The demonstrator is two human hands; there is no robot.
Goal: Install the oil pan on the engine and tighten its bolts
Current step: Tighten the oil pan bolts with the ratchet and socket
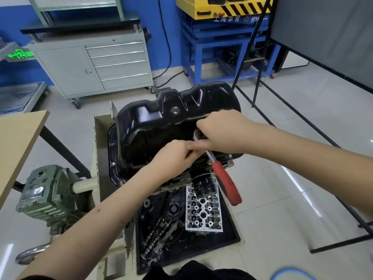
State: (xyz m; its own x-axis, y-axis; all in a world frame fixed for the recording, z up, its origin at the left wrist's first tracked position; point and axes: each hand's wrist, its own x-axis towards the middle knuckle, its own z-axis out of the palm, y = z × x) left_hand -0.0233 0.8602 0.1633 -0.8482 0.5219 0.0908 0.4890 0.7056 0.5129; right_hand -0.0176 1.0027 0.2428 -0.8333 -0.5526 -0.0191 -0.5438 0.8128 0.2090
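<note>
One view only, from the head camera. We see the oil pan [161, 126], glossy black stamped metal with rounded humps and creases, seated upside-up on the engine [201, 172] held in a cream-painted stand [96, 158]. Its flat flange carries small bolts [113, 163] along the left edge. A hex drain plug [175, 110] sits on the pan's side wall.

Our right hand [224, 131] covers the chrome head of a ratchet wrench [220, 174] at the pan's near flange, its grip clenched round that head; the red handle slants down toward us, free. Our left hand [177, 154] meets it just below, fingers pinching at the wrench shank; exactly what they pinch is hidden.

Below the engine, a black tray [232, 225] holds a silvery cylinder head [203, 211] and camshafts [155, 237]. A green cast gearbox [48, 193] stands left of the stand. Beyond, a grey drawer cabinet [92, 65] and a blue steel frame [220, 49] stand on the pale tiled floor.
</note>
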